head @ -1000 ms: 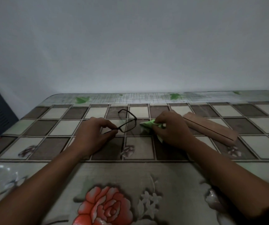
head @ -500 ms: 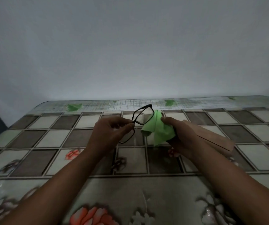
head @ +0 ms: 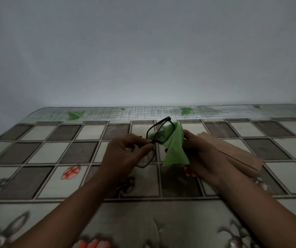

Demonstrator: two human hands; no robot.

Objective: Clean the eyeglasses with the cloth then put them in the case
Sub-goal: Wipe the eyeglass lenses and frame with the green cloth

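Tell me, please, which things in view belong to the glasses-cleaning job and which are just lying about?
Belongs to the job:
eyeglasses, pinched by the left hand
green cloth, held in the right hand
brown case, lying beyond the right hand

Not part of it:
patterned tablecloth
plain wall

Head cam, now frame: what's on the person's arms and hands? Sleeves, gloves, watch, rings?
Nothing worn that shows. The left hand and right hand are bare, no gloves. No rings or watch are visible, though the light is dim. The left forearm and right forearm are bare to the frame edge, no sleeves in view.
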